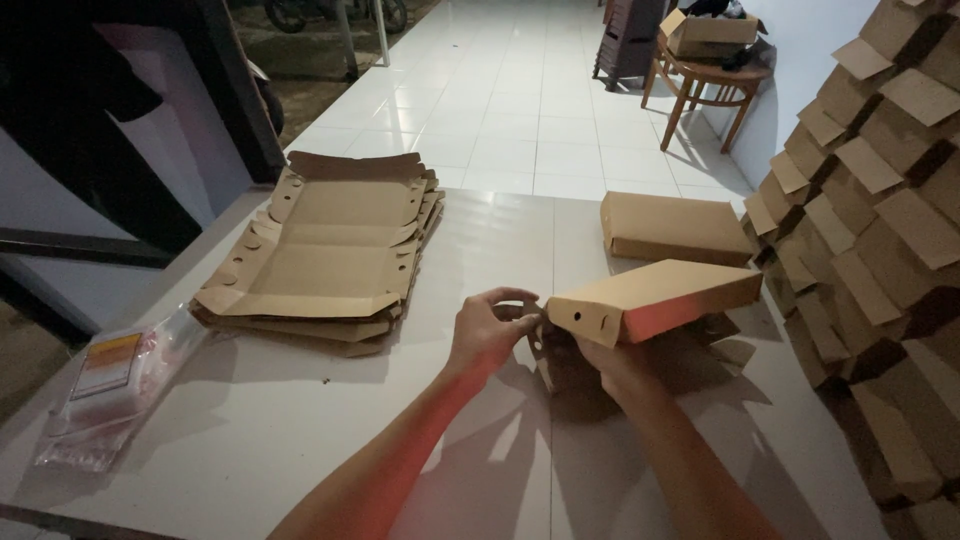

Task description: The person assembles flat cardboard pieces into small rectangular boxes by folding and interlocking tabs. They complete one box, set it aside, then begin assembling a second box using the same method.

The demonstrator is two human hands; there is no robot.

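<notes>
Folded cardboard box held at frame centre, above the white floor.

Head view: right hand (610, 362) cups the brown box (655, 298) from beneath, steadying it; left hand (488, 328) pinches its end flap, fingers nearly closed. Flat blanks (325, 250) lie centre-left, a finished box (675, 228) upper right, stacked boxes (870, 220) crowding the right edge.

Right hand (610, 362) mostly hidden under folded cardboard box (655, 298); box stack (880, 230) cut off at right edge; plastic bag (110, 385) contents blurred.
</notes>
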